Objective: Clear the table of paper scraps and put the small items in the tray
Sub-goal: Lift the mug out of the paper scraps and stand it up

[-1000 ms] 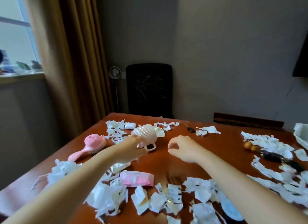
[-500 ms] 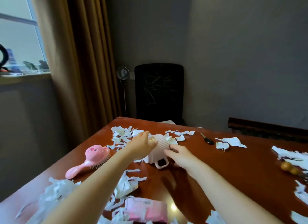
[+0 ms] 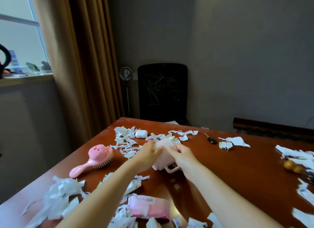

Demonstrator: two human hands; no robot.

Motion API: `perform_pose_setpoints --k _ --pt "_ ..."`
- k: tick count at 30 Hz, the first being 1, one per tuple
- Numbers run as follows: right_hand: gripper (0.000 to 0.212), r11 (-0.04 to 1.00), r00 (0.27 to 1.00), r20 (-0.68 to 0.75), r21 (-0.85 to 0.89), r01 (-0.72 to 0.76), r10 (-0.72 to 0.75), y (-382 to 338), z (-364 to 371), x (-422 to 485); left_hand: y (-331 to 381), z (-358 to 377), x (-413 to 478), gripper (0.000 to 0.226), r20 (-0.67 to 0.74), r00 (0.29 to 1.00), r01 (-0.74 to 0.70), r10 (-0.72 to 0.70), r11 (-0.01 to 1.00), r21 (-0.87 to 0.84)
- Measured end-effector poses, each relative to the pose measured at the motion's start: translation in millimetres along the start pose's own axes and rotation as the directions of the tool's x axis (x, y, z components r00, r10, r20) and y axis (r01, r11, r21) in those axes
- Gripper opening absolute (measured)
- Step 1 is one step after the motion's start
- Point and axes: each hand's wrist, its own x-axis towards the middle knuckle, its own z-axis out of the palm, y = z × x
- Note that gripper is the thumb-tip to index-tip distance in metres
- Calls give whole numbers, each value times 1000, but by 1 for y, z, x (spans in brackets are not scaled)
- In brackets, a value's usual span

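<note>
Head view showed a reddish-brown wooden table [image 3: 237, 168] littered with torn white paper scraps [image 3: 125, 139], thickest along its left side and near edge, with more at the far right. Near the middle, both hands held a pale pink ribbed container [image 3: 165, 148] with a loop handle. The left hand [image 3: 149, 151] had its fingers curled round the left side and the right hand [image 3: 182, 155] gripped the right side. Whether the container rested on the table or was lifted just clear could not be told. A pink hairbrush [image 3: 96, 155] lay bristles down to the left, and a white earbud case [image 3: 141, 133] sat among scraps beyond it. A dark key [image 3: 210, 139] lay further right, a pink tissue pack [image 3: 149, 206] near the front edge, and wooden gourd beads [image 3: 292, 165] at the far right. Behind the table stood a black chair [image 3: 162, 92] against a grey wall [image 3: 246, 58], with a small round fan [image 3: 125, 73] on a thin stand just beside it. Brown curtains [image 3: 81, 66] hung by a window [image 3: 18, 41] on the left.
</note>
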Motion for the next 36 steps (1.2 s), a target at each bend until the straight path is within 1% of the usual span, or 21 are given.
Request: perform_pose_setpoints --k 2,4,6,8,11,13,16,18,20,22,23,25,27,30,33,36 --pt "21 999 999 38 -22 27 -26 -6 -7 -10 1 -3 -6 47 52 999 11 -10 1000 -17" --pt "25 982 992 70 -150 114 -104 -13 -14 -20 1 -5 -12 51 100 995 -7 7 1000 2" --pt "27 935 976 106 -282 213 -190 -17 -21 -27 1 -6 -19 60 129 991 -42 39 999 20" --pt "25 843 951 162 -441 308 -263 -20 -24 -36 -1 -7 -26 65 153 985 -74 74 997 -1" --pt "5 701 902 259 -568 431 -345 -20 -26 -47 -4 -6 -35 71 158 982 -105 103 995 1" --pt "7 607 877 311 -635 479 -366 -17 -26 -52 -8 -5 -39 76 139 984 -119 115 993 23" --pt "11 489 847 381 -695 527 -370 -8 -25 -53 -13 -4 -44 76 128 985 -117 115 993 10" --pt "14 447 831 415 -704 551 -370 -2 -25 -54 -14 -3 -48 73 110 987 -121 117 992 31" --pt "15 453 828 409 -698 555 -383 -1 -25 -56 -15 -2 -50 73 95 988 -127 122 990 52" --pt "16 464 828 401 -692 554 -391 -2 -27 -58 -15 0 -51 76 111 987 -123 116 991 53" --pt "22 474 829 400 -684 554 -392 -4 -28 -59 -15 1 -52 77 123 986 -120 112 991 66" --pt "43 533 839 378 -651 541 -390 -7 -32 -57 -13 3 -52 79 116 988 -115 101 986 122" --pt "51 605 863 327 -616 504 -386 -9 -37 -55 -11 2 -50 81 65 991 -122 114 983 135" --pt "47 693 910 251 -590 415 -331 -6 -47 -51 -4 -2 -48 84 41 984 -176 173 981 78" --pt "31 693 928 225 -618 372 -298 2 -57 -50 1 -1 -44 85 41 978 -207 204 975 80" --pt "15 706 934 229 -611 358 -274 10 -61 -50 4 7 -41 87 23 981 -192 191 980 54"
